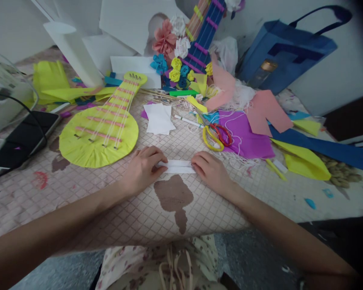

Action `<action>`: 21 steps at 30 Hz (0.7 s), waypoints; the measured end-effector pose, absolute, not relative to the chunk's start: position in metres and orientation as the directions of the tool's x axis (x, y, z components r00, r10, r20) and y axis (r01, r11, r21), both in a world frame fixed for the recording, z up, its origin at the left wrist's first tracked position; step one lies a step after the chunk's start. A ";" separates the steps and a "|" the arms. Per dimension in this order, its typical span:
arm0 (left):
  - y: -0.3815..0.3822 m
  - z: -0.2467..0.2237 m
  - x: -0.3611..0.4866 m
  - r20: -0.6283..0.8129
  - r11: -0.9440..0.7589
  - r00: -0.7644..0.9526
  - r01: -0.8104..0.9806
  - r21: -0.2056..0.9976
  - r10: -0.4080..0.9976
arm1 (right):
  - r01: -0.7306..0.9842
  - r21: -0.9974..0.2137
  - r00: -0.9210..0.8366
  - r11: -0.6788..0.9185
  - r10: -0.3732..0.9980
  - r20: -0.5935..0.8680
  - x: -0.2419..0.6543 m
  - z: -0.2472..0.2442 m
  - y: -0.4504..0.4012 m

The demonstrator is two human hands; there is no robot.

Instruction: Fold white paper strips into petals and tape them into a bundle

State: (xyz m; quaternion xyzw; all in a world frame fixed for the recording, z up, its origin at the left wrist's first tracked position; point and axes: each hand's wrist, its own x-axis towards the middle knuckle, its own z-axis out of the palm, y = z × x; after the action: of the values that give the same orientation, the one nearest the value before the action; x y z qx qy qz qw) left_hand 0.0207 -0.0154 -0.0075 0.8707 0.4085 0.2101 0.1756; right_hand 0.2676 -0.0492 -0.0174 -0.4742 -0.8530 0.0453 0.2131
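The folded white paper strip (179, 166) is 1 long, narrow piece, plain and matte, with straight long edges. A lengthwise line splits its visible face into 2 slim bands, 1 above the other. It lies low and nearly flat at the table (121, 223), its length running left to right across the view. The 2 ends are covered by the fingers of the hands, so its full length and the shape of its ends cannot be told.
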 end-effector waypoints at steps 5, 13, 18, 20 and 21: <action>-0.014 -0.007 0.021 0.224 -0.623 0.596 0.636 0.456 0.771 | 0.782 -0.186 -0.532 0.596 0.792 0.300 0.267 -0.016 -0.049; -0.013 -0.009 0.021 0.212 -0.608 0.591 0.625 0.489 0.778 | 0.770 -0.191 -0.525 0.608 0.776 0.350 0.270 -0.018 -0.049; -0.013 -0.008 0.022 0.234 -0.575 0.543 0.625 0.528 0.806 | 0.768 -0.198 -0.515 0.609 0.771 0.374 0.270 -0.020 -0.050; -0.012 -0.007 0.021 0.229 -0.596 0.572 0.613 0.519 0.788 | 0.774 -0.198 -0.510 0.602 0.777 0.368 0.270 -0.019 -0.050; -0.012 -0.007 0.020 0.225 -0.608 0.588 0.607 0.511 0.777 | 0.775 -0.197 -0.511 0.600 0.779 0.364 0.270 -0.019 -0.050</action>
State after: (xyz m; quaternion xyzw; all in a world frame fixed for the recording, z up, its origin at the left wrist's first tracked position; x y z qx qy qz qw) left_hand 0.0201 -0.0121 -0.0066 0.8697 0.3980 0.2181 0.1942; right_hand 0.2696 -0.0502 -0.0190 -0.4472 -0.8691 0.0044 0.2114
